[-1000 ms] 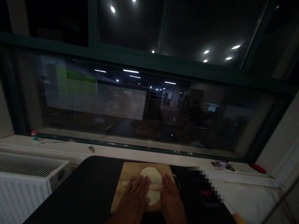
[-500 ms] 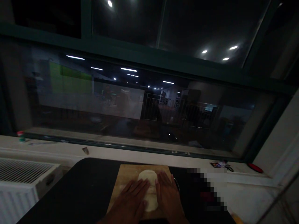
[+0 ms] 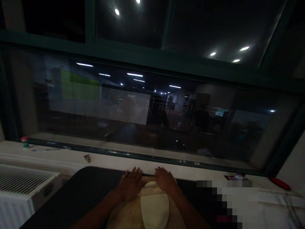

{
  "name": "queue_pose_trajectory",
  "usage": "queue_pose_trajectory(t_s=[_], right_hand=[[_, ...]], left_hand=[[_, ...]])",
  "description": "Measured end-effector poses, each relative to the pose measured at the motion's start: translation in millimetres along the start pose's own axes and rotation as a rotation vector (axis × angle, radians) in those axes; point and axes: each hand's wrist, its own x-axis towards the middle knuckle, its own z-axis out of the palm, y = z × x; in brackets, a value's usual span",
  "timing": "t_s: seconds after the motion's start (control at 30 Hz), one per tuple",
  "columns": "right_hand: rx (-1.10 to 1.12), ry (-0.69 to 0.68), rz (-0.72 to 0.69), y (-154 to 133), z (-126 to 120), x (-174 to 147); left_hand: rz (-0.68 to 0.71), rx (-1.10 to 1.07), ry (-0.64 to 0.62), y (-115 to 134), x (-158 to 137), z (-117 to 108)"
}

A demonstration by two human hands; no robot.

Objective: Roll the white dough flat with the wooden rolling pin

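Observation:
A flattened, pale sheet of dough point(image 3: 155, 208) lies lengthwise on a wooden board point(image 3: 125, 213). Across its far part runs what looks like a wooden rolling pin point(image 3: 150, 191), its ends hidden beneath my hands. My left hand point(image 3: 132, 183) rests flat over the left end, fingers stretched toward the window. Over the right end lies my right hand point(image 3: 165, 179), palm down, its fingers extended near the board's far edge. Neither hand is wrapped round the pin. Dim light blurs the fine detail.
The board sits on a black table point(image 3: 88, 187) against a white windowsill point(image 3: 107, 162). On the sill stand a small red-capped container point(image 3: 24, 142), a scrap point(image 3: 87, 158), a packet point(image 3: 235, 176) and a red oval object point(image 3: 280, 183). A radiator point(image 3: 26, 187) is at left.
Both hands have moved forward, away from me, with the pin, to the far end of the dough. More of the near dough shows. The view has shifted slightly.

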Motion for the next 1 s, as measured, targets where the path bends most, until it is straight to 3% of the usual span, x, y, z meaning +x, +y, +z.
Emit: queue_pose_trajectory(t_s=[0.23,0.43,0.6,0.8,1.0], right_hand=[[-0.043,0.098,0.093,0.6,-1.5,-32.5],[-0.105,0.226,0.149,-14.0,-6.3,-88.1],[-0.083,0.323,0.132,-28.5,-3.3,-138.5],[-0.044,0.437,0.100,-21.8,36.1,-182.8],[-0.027,0.463,0.104,-4.6,84.4,-188.6]], left_hand=[[-0.135,0.063,0.185,21.0,-24.8,14.3],[-0.127,0.061,0.272,34.0,-46.4,22.5],[-0.024,0.024,0.320,39.6,-69.5,25.2],[0.138,-0.037,0.348,35.1,-111.8,31.2],[0.203,-0.016,0.325,30.7,-129.1,29.3]])
